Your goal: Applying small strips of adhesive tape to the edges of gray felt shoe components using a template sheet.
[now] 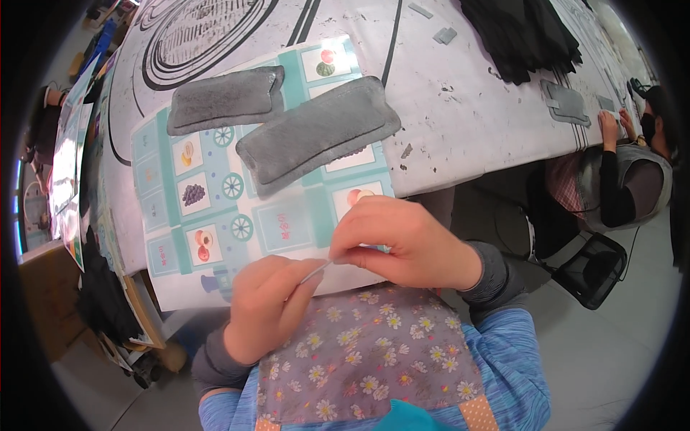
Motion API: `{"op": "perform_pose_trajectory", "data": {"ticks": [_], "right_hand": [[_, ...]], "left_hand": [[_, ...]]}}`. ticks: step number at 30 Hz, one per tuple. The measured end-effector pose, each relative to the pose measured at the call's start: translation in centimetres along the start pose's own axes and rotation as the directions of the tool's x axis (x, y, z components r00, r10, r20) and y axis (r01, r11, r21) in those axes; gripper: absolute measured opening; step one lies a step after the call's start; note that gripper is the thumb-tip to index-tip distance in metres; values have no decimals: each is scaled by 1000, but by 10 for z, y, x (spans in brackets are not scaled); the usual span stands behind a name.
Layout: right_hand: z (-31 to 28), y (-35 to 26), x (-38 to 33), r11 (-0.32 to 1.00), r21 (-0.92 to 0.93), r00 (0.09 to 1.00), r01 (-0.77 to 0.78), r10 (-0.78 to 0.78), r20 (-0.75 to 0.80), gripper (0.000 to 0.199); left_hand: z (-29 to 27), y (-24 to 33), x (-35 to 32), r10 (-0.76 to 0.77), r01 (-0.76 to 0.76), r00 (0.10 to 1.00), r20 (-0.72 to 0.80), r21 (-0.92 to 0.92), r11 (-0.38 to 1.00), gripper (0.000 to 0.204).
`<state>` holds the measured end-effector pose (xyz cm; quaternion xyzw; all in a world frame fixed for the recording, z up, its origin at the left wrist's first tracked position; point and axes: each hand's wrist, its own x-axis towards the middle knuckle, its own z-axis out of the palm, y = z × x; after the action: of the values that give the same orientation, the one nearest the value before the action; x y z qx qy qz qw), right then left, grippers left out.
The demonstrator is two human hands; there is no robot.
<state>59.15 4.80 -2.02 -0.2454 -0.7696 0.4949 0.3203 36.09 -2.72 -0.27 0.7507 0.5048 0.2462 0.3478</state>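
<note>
We pinch thin strip (316, 271) between both hands, just above floral apron (366, 352), at surface (460, 108) edge. Left hand (266, 305) fingers closed on its lower end; right hand (402, 241) fingers closed on upper end. 2 grey pads (316, 133) lie on picture mat (215, 215) beyond.

A white printed table (460, 108) is carrying a picture mat (215, 215). Black fabric (521, 32) is lying at its far edge. Two grey pads (316, 133) are resting on the mat.
</note>
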Motion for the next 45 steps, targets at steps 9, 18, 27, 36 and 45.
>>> {"op": "perform_pose_trajectory", "data": {"ticks": [9,18,27,36,45], "right_hand": [[-138,52,36,894,-44,875,-446,425,-233,12],[-150,108,59,789,-65,786,-611,595,-167,12],[-154,116,68,783,-41,781,-621,614,-113,17],[-150,115,75,781,-52,783,-622,620,-46,17],[-149,115,77,749,-24,749,-662,660,-55,17]], "left_hand": [[-96,34,17,-97,9,982,164,470,883,15],[-73,-31,148,270,-448,892,363,625,639,24],[-65,-61,186,398,-537,843,363,514,669,21],[-46,-64,191,535,-616,784,314,491,615,20],[-44,-73,192,547,-601,792,271,506,619,23]]}}
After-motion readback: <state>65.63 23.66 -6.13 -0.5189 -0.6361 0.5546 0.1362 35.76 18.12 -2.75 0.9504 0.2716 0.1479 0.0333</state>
